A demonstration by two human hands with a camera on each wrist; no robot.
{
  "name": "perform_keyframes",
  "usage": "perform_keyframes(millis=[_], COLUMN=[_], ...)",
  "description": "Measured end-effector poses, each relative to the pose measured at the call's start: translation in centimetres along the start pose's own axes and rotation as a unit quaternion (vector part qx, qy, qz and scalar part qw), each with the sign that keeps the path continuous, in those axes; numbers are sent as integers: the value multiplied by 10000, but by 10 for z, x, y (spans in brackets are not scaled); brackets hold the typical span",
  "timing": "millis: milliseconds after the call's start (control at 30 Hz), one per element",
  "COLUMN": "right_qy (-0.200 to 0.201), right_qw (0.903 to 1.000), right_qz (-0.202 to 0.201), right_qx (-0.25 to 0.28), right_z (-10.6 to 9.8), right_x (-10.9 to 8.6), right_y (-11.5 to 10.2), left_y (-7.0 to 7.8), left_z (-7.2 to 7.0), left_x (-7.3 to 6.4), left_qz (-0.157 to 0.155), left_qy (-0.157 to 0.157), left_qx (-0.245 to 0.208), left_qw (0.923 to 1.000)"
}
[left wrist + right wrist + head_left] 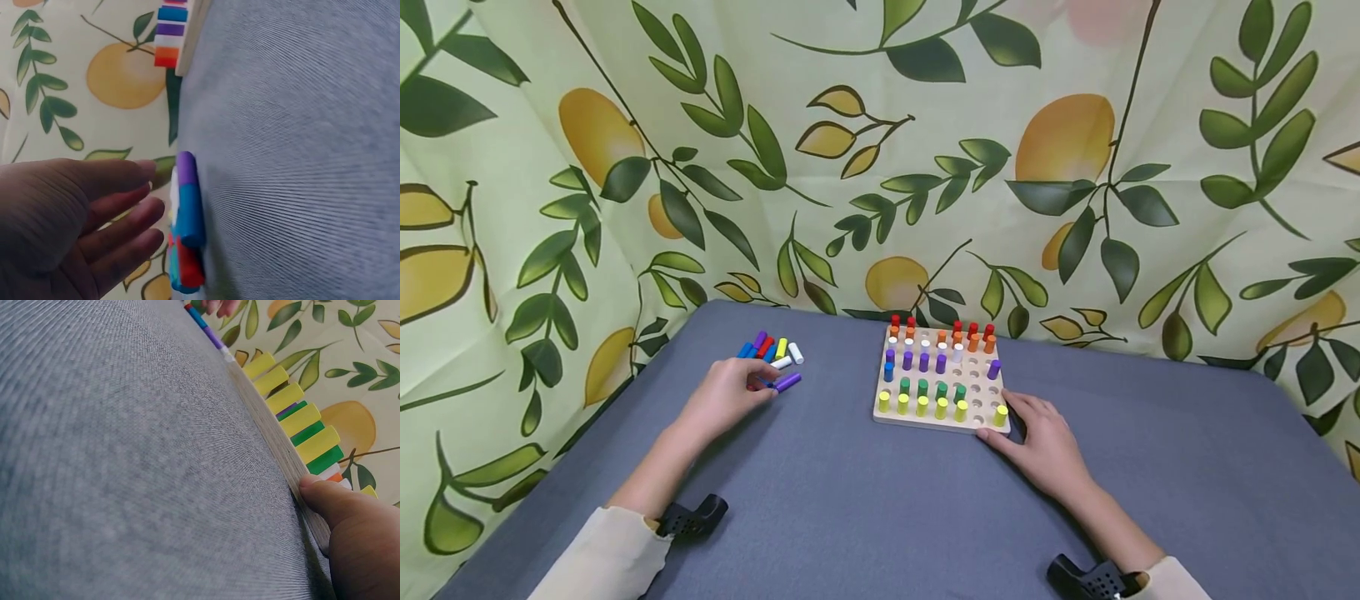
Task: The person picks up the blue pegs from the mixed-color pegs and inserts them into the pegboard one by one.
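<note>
My left hand [730, 392] hovers over a small pile of coloured pegs on the left. In the left wrist view its fingers are loosely bent and apart, with nothing between them, beside a blue peg [191, 215] and a red peg [189, 262]. A purple peg [787, 382] lies just past the fingertips. On the right, my right hand [1048, 442] holds the near right corner of a wooden pegboard [940, 424], thumb at the front edge, fingers along the right side. Rows of red, orange, white, purple, blue, green and yellow pegs stand in it, with several bare holes toward the right.
Beyond the left hand lie a yellow peg [782, 347], a white peg [796, 353] and several more pegs. A blue-grey cloth [865, 517] covers the table. Behind it hangs a curtain [865, 108] printed with leaves and fruit.
</note>
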State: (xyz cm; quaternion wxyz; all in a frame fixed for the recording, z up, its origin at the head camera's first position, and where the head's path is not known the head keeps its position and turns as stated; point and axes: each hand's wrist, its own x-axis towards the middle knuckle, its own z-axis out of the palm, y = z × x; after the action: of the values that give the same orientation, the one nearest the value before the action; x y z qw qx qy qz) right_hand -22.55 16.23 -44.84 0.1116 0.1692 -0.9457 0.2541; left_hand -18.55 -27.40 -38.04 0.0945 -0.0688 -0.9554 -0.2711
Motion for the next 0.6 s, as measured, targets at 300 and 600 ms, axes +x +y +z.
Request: perform_keyframes(millis=[300,600], right_qy=[-11,1], right_qw=[10000,10000], right_qz=[-9,1], right_qx=[-33,-15], right_z=[1,1], right_x=[0,0], right_y=[0,1], left_y=[-10,-12], left_z=[7,11], left_x=[-4,-5], left_qz=[-305,-295], left_qy=[94,40], left_qx=[229,213], left_qw=[9992,9993])
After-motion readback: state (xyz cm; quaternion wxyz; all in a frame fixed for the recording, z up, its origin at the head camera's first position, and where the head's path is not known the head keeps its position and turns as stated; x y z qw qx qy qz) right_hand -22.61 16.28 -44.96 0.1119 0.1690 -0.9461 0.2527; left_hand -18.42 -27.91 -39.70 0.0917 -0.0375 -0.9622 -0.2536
